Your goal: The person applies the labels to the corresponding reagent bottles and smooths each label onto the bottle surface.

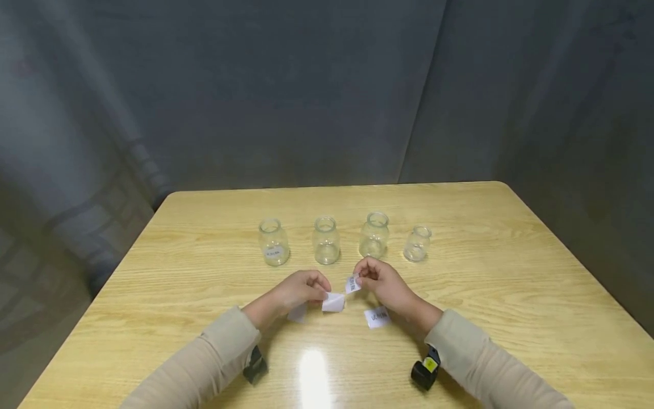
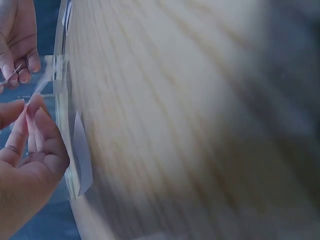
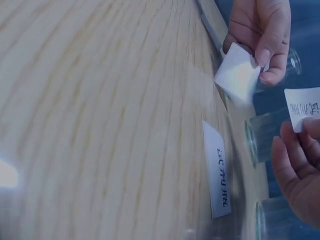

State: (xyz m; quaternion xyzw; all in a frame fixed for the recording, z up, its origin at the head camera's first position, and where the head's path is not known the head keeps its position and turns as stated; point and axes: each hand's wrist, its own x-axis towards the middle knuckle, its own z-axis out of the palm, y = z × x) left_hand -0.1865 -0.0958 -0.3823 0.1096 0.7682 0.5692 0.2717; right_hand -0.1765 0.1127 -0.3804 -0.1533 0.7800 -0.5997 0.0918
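My left hand pinches a blank white slip of paper between thumb and fingers, above the table. Close to it on the right, my right hand pinches a small white label with dark handwriting, also seen as a written label in the right wrist view. The two papers are held a short gap apart. Below the right hand a second written label lies on the wood. Partly under the left hand lies another white slip.
Beyond the hands stand, in a row, a glass jar with a label, a plain glass jar, another jar and a smaller jar. The wooden table reaches back to a grey curtain.
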